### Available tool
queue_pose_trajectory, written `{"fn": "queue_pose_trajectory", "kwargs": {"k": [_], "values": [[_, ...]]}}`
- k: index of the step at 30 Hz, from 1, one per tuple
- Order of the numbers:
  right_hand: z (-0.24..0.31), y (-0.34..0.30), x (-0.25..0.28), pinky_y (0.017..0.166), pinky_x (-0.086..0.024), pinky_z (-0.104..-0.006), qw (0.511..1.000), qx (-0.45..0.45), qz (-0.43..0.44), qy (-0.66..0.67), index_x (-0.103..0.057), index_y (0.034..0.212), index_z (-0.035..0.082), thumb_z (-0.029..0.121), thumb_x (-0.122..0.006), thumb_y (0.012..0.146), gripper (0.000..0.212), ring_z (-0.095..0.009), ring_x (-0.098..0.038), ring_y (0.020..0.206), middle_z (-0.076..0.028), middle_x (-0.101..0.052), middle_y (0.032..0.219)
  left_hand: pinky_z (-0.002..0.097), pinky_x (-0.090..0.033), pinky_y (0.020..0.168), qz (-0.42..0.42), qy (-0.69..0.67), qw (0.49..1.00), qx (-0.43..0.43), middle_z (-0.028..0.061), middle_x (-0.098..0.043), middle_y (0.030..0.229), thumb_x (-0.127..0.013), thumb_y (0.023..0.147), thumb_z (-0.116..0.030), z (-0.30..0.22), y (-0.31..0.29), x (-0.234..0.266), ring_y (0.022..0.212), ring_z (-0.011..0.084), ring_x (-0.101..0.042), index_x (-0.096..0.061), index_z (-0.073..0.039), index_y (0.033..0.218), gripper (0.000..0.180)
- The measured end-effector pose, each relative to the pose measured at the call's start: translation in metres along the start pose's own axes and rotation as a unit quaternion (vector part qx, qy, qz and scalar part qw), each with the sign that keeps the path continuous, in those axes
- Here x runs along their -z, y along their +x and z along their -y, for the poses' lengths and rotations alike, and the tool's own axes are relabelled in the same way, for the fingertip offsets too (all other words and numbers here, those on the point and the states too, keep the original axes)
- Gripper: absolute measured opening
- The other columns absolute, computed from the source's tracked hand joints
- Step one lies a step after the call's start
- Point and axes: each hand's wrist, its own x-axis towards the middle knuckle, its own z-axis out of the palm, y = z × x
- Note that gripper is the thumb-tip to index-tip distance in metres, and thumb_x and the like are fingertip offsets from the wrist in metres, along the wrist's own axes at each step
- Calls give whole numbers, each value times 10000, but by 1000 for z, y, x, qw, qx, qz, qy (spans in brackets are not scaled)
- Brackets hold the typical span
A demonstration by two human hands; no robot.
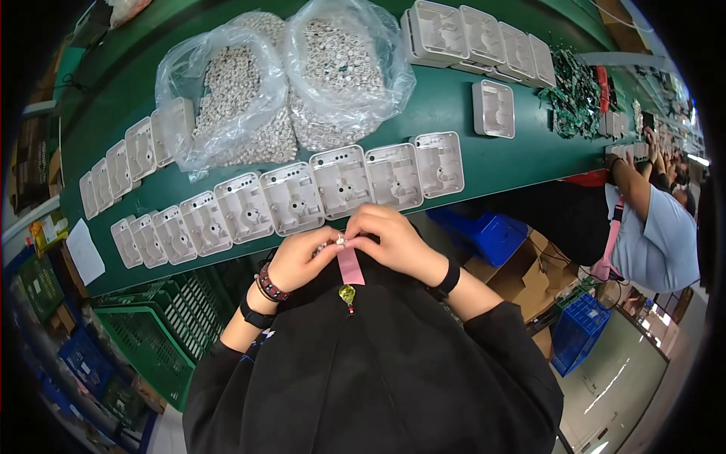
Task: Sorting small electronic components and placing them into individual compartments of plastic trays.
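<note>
In front of my chest, at the table's near edge, the fingertips of my left hand (302, 261) and my right hand (389, 238) meet in a pinch. Between them is a small white part (340, 240), mostly covered by the fingers, so its exact kind does not show. Just beyond my hands runs a row of open white plastic housings (293, 198), with posts and small dark holes inside. A pink strap (350, 265) with a yellow-green charm (347, 296) hangs below my fingers, against my black clothing.
Two transparent bags (333, 76) of small white parts lie on the green table (442, 98). More housings (140, 144) stand at left, with stacked ones (439, 30) at the back. Green wires (571, 98) are heaped at right, near another person (650, 227). Green crates (151, 325) sit below left.
</note>
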Motion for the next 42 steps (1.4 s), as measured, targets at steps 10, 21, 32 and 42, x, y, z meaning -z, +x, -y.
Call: {"fn": "queue_pose_trajectory", "kwargs": {"k": [10,21,32,42], "values": [[-63,86,20,741,-385,-324,888,167,-44,-425,-573,674,105,122,-595,623,59,-217,-487,908,-44,-532,985,177,-267,427,-356,-229,897,125,-38,-407,630,-427,911,-210,57,-47,47,486,45,-360,-505,-69,880,164],[-95,106,-8,818,-358,-315,824,203,66,-524,-604,652,70,157,-537,663,111,-202,-446,993,-61,-493,1126,189,-261,435,-480,-272,805,218,-23,-417,719,-356,926,-313,69,-71,67,491,61,-371,-534,-58,963,313],[-24,52,-7,810,-367,-410,960,86,-140,-227,-562,950,60,98,-619,664,294,-303,-458,957,-125,-504,1051,199,-278,414,-184,-410,888,93,7,-438,671,-478,885,-185,44,2,37,455,69,-366,-430,-65,930,137],[17,14,16,698,-391,-369,974,98,-204,21,-529,789,54,129,-625,691,157,-272,-502,812,-79,-512,815,198,-276,413,40,-460,887,33,-9,-428,631,-495,884,-235,-17,42,8,446,62,-354,-393,-83,856,186]]}}
